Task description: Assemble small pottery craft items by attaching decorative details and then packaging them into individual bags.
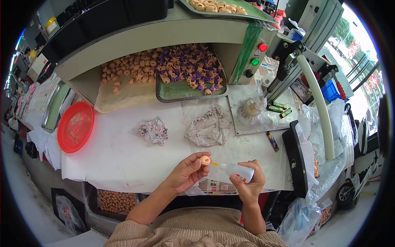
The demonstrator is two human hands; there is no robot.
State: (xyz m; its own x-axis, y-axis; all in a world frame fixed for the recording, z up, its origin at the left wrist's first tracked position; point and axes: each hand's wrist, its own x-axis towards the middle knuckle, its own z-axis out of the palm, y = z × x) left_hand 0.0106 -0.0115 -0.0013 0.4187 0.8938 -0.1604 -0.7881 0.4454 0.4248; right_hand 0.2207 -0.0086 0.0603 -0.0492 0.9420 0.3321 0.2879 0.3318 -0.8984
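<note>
Between the thumb and fingers of my left hand (188, 172) is a small peach-coloured doll head (205, 161), with an opening facing the right. My right hand (251, 184) is wrapped round a white squeeze bottle (238, 170), tilted so that its thin yellow nozzle (214, 164) points left. The nozzle tip is at or very close to the doll head; whether it touches cannot be made out. Both hands are above the near edge of the white-covered table (119, 156). Beyond them lie two crumpled patterned cloths in plastic, a small one (154, 131) and a larger one (210, 126).
Under a beige shelf (164, 35) are piled doll heads (138, 66) and a tray (164, 96) of figures with purple parts. A red basin (76, 127) stands left. At right are a press machine (288, 61), batteries (275, 108), a lighter-like tube (272, 140) and a black tray (297, 164).
</note>
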